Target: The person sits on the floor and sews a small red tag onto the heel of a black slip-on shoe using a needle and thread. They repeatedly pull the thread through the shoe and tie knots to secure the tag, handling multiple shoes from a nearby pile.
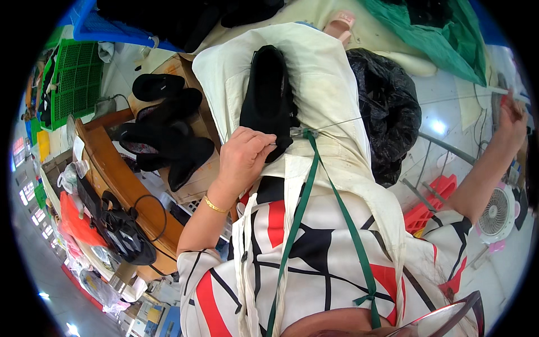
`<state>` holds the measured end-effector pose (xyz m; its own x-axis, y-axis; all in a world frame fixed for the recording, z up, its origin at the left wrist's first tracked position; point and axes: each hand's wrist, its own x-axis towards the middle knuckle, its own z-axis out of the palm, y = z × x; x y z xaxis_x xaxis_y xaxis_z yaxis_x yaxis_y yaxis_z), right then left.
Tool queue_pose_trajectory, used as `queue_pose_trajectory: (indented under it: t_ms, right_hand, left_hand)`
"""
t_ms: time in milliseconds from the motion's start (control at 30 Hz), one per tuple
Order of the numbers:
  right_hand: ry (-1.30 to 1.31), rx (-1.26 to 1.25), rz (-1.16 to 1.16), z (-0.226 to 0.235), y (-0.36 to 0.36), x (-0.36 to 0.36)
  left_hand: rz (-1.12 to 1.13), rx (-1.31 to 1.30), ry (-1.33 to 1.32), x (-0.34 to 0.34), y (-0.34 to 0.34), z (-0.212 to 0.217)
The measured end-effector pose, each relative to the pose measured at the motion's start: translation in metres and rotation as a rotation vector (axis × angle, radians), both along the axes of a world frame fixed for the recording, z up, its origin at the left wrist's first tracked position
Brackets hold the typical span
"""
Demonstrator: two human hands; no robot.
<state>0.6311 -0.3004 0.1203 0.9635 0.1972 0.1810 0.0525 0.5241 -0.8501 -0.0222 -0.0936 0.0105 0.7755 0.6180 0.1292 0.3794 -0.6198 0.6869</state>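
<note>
A black shoe (252, 109) lies on the cream apron (323, 73) over my lap, its opening facing up. My left hand (244, 157) pinches the near end of the shoe between thumb and fingers. From that end a thin dark thread (337, 122) stretches taut to the right. Far out at the right, my right hand (512, 121) is raised, fingers closed on the thread; whether they also hold a needle is too small to tell. A green ribbon (306, 194) hangs from my neck, with a small metal piece at its lower end beside the shoe.
Several black shoes (168, 137) lie on cardboard to the left, beside a wooden table (106, 174). A black plastic bag (387, 112) stands right of my lap. Further right are a red plastic stool (435, 202) and a white fan (495, 212). A blue crate (112, 28) is at the back.
</note>
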Motion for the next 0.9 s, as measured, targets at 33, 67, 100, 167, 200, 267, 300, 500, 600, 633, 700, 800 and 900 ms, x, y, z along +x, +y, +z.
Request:
queue_pose_trajectory:
  t_ms: [33, 67, 100, 167, 200, 267, 300, 500, 600, 633, 700, 800, 900]
  right_hand:
    - [-0.025, -0.081, -0.098, 0.004, -0.005, 0.007]
    - [-0.054, -0.083, -0.112, 0.002, -0.018, 0.023]
    - [-0.083, -0.084, -0.128, 0.001, -0.031, 0.038]
    - [-0.160, 0.061, 0.000, -0.009, -0.079, 0.086]
    - [-0.172, 0.002, -0.040, -0.016, -0.071, 0.083]
    - [-0.182, -0.184, -0.116, -0.040, -0.028, 0.031]
    - [-0.182, -0.266, -0.122, -0.048, -0.006, -0.001]
    - [-0.067, -0.481, 0.606, -0.114, 0.107, -0.254]
    - [0.018, -0.851, 1.069, -0.127, 0.125, -0.361]
    - [-0.033, -0.809, 1.269, -0.117, 0.132, -0.389]
    - [-0.336, -0.844, 1.383, -0.122, 0.133, -0.424]
    - [-0.592, -0.854, 1.384, -0.131, 0.134, -0.445]
    - [-0.685, -0.898, 1.397, -0.135, 0.137, -0.450]
  left_hand:
    - [0.006, 0.008, -0.005, 0.000, 0.000, -0.001]
    - [0.010, 0.015, -0.013, 0.000, 0.000, -0.003]
    - [0.014, 0.023, -0.022, -0.001, 0.000, -0.005]
    - [-0.004, 0.011, -0.045, -0.001, 0.007, -0.009]
    - [0.001, 0.010, -0.042, -0.001, 0.006, -0.009]
    - [0.007, 0.020, -0.038, -0.002, 0.004, -0.007]
    - [0.008, 0.025, -0.041, -0.002, 0.004, -0.007]
    - [0.005, 0.060, -0.067, -0.008, 0.000, -0.014]
    - [0.011, 0.100, -0.118, -0.011, -0.002, -0.019]
    - [0.009, 0.120, -0.121, -0.012, -0.003, -0.021]
    - [0.006, 0.162, -0.124, -0.014, -0.004, -0.022]
    - [-0.004, 0.228, -0.125, -0.017, -0.008, -0.027]
    - [0.012, 0.238, -0.139, -0.019, -0.011, -0.030]
